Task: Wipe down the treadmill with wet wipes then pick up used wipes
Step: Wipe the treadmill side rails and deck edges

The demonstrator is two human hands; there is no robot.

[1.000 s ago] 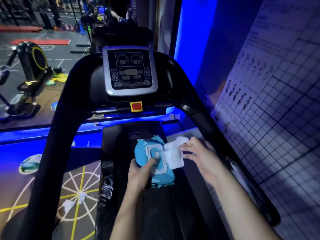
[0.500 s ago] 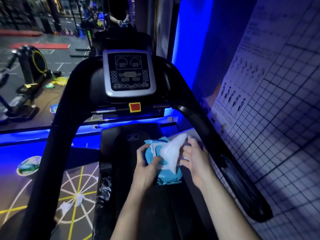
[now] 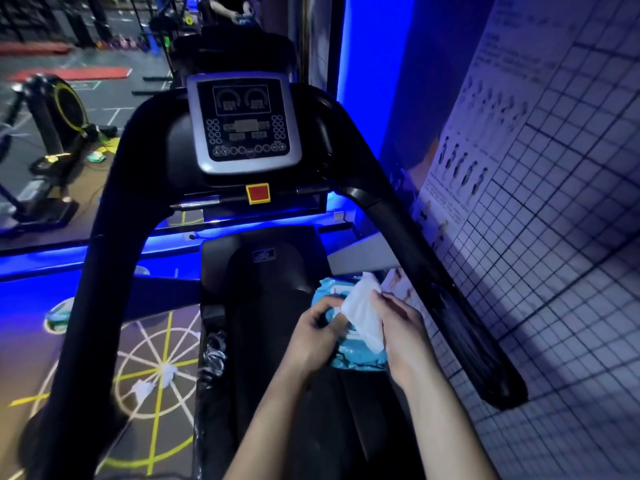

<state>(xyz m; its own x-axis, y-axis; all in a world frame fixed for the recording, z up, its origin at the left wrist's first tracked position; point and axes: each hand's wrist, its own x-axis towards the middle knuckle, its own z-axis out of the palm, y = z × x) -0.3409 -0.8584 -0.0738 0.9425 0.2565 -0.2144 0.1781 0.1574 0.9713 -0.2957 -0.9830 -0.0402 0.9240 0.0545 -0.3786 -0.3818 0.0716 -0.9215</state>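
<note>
I stand on a black treadmill (image 3: pixel 104 271) with a grey console (image 3: pixel 244 123) ahead. My left hand (image 3: pixel 313 336) grips a blue wet-wipe pack (image 3: pixel 358 356) over the belt. A white wipe (image 3: pixel 363 311) sticks up out of the pack, and my right hand (image 3: pixel 398 327) pinches it between thumb and fingers. Two crumpled white wipes (image 3: pixel 152 381) lie on the marked floor to the left of the treadmill.
The right handrail (image 3: pixel 450 306) runs close along a tiled wall (image 3: pixel 571 271) carrying an exercise poster (image 3: pixel 460 161). A crumpled dark plastic bag (image 3: pixel 214 355) sits beside the belt's left edge. Gym equipment (image 3: pixel 59 133) stands beyond a blue-lit ledge at the left.
My right hand has drawn the white wipe up and out of the pack's opening. Both hands and the pack have shifted right in view as my head turned.
</note>
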